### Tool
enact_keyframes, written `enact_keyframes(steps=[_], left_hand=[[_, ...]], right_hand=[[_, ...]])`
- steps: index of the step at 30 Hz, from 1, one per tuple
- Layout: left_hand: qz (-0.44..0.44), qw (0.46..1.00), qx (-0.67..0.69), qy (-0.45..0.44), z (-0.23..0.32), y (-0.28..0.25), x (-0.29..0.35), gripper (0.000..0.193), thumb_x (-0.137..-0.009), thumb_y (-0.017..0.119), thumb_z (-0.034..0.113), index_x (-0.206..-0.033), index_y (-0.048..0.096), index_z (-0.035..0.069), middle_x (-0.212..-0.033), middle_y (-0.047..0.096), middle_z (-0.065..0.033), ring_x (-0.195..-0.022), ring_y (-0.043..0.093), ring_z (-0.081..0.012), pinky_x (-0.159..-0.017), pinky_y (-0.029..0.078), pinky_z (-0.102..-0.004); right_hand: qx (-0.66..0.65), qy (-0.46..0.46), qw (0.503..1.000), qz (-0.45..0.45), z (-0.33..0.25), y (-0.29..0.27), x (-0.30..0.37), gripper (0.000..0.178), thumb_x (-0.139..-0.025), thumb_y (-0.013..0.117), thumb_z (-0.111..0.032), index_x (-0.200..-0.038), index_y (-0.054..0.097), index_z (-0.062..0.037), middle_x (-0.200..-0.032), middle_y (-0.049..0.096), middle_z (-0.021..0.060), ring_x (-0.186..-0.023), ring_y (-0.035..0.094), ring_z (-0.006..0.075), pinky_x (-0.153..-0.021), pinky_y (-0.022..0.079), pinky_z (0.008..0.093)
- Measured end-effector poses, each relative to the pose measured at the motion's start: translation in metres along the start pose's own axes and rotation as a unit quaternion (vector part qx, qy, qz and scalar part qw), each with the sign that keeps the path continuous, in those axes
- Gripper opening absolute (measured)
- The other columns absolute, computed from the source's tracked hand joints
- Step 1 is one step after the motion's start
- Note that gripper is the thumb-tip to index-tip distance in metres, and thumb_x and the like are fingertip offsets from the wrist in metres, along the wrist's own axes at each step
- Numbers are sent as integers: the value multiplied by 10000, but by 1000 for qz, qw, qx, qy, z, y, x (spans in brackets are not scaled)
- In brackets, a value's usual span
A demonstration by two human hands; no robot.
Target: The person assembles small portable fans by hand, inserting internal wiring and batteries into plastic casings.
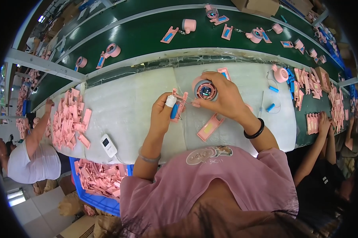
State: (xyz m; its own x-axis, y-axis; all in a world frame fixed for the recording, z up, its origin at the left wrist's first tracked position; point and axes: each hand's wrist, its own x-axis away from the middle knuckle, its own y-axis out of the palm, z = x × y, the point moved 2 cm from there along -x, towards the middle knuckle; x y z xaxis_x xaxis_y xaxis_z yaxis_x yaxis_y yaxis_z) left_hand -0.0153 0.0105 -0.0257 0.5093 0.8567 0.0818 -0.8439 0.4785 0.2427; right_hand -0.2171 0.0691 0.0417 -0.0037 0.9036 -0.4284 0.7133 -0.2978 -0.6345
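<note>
housing [197, 84], round and pink with its circuit board [206, 92] showing, sits within the curled right grip [228, 98] above the white-covered desk [123, 99]; just left of it, the left grip [162, 113] pinches a pink bracket [181, 106] bearing a blue battery [174, 111].

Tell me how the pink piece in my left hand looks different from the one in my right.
Shape: the left hand's bracket is narrow and long, while the right hand's housing is round.
Contents: the bracket carries a blue cylinder; the housing shows a dark circuit board inside.
Colour: the housing has a grey rim, whereas the bracket shows none.
Shared: both are mainly pink.
</note>
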Motion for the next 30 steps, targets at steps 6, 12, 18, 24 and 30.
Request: enact_keyframes(steps=[6, 12, 18, 24, 30], left_hand=[[23, 999, -21, -10, 4, -7, -11, 296, -948, 498, 303, -996, 552, 16, -824, 636, -86, -734, 649, -162, -661, 528, -275], [39, 998, -31, -42, 11, -32, -34, 235, -957, 481, 227, -1011, 549, 9, -850, 652, -94, -710, 633, -122, -626, 494, -224], [62, 985, -144, 70, 20, -99, -106, 216, -947, 464, 186, -995, 559, -3, -865, 650, -85, -767, 633, -138, -674, 482, -225], [158, 951, -256, 75, 30, -168, -192, 211, -920, 499, 170, -926, 593, -19, -756, 628, -60, -632, 563, -91, -563, 446, -235], [238, 890, -377, 92, 28, -217, -261, 266, -886, 531, 231, -892, 613, -22, -739, 622, -123, -675, 616, -205, -596, 452, -310]], right_hand=[[0, -28, 1000, -11, 7, 6, -19, 573, -655, 787, -316, -1081, 519, -44, -1054, 582, 141, -930, 593, 333, -754, 496, 376], [10, -9, 997, -74, 16, 26, -53, 588, -664, 789, -331, -1099, 516, -43, -1057, 585, 139, -920, 606, 316, -778, 497, 349], [24, -33, 996, -81, 41, 74, -130, 585, -664, 779, -359, -1075, 526, -28, -1016, 591, 176, -901, 605, 332, -758, 492, 363], [73, -23, 993, -88, 73, 136, -227, 620, -651, 762, -455, -1030, 531, -22, -933, 620, 194, -891, 613, 349, -738, 488, 405], [161, -7, 984, -83, 116, 188, -292, 516, -769, 645, -462, -1030, 522, -34, -927, 632, 175, -846, 633, 343, -722, 479, 444]])
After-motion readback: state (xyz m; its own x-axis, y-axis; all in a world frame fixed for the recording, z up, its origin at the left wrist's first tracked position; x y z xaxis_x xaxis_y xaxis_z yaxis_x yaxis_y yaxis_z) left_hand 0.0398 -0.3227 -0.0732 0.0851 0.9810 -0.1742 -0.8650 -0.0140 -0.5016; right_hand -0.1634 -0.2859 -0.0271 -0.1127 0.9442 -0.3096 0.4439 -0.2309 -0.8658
